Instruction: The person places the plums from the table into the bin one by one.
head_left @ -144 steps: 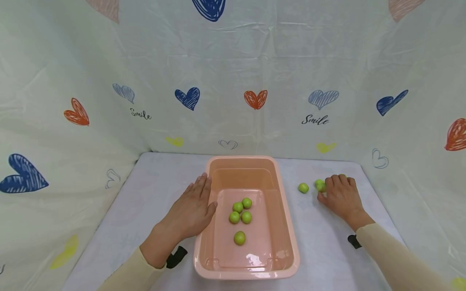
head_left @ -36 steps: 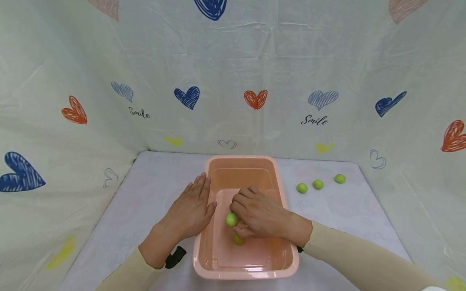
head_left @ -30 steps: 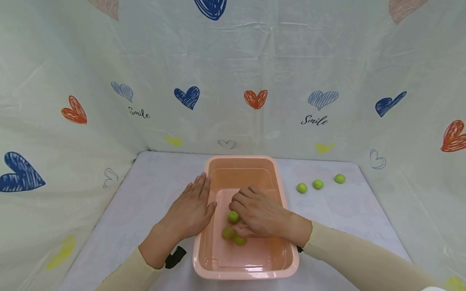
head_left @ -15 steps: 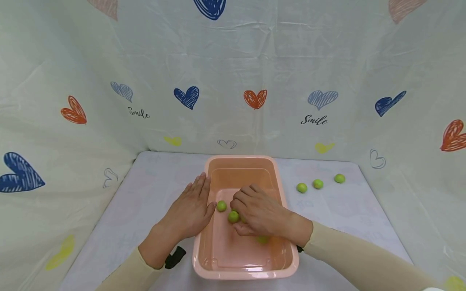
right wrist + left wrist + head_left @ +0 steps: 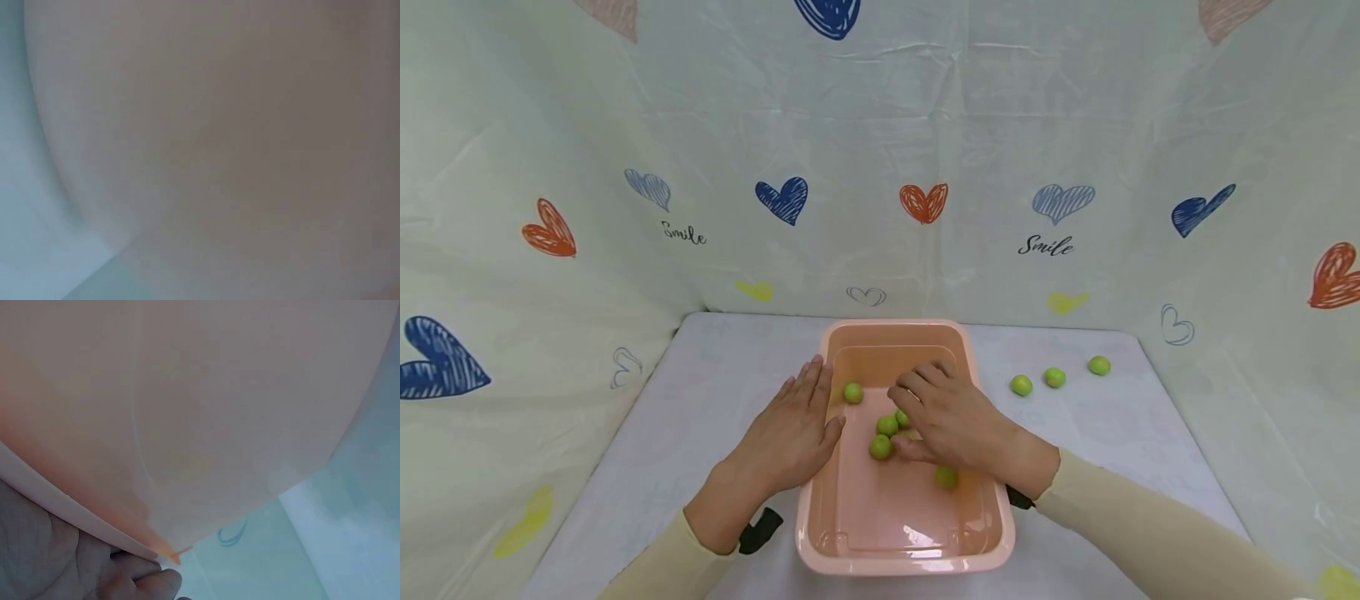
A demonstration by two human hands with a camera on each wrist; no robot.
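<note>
A pink rectangular plastic basin (image 5: pixel 906 567) stands lengthwise on the table. My left hand (image 5: pixel 786 433) rests along its left rim with fingers straight and thumb at the inner edge; the left wrist view shows its fingers (image 5: pixel 144 581) against the rim, beside the basin's wall (image 5: pixel 250 406). Over the basin's right half is my right hand (image 5: pixel 951 417), palm down, fingers loosely bent. Several small green limes lie in the basin: one lime (image 5: pixel 853 393) by the left wall, another lime (image 5: pixel 881 447) near my right thumb, a third lime (image 5: pixel 946 477) below the palm. Others are partly hidden beneath the hand.
To the right of the basin, three more limes lie on the white-covered table: a near lime (image 5: pixel 1021 385), a middle lime (image 5: pixel 1055 377) and a far lime (image 5: pixel 1099 365). A pale curtain (image 5: pixel 985 133) with printed hearts rises behind and on both sides.
My right hand has come from the table limes into the basin and let limes go there. They have rolled apart, and the hand has since risen slightly. My left hand has stayed put.
</note>
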